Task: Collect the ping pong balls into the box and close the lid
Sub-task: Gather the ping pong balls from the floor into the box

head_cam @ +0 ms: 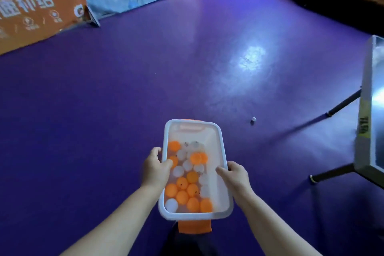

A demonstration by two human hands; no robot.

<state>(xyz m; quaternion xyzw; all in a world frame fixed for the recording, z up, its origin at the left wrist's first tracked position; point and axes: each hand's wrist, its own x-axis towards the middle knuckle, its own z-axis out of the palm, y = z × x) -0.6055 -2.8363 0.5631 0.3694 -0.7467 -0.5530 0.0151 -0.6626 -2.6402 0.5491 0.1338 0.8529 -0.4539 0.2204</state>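
A clear plastic box with a white rim and orange latches is held in front of me above the purple floor. Inside lie several orange and white ping pong balls. My left hand grips the left rim, thumb curled over the edge. My right hand grips the right rim the same way. No lid is on the box. One white ping pong ball lies alone on the floor, ahead and to the right of the box.
Orange and blue banner barriers stand along the far left. A table tennis table corner with black legs stands at the right. A dark wall base runs along the far right. Purple floor lies between.
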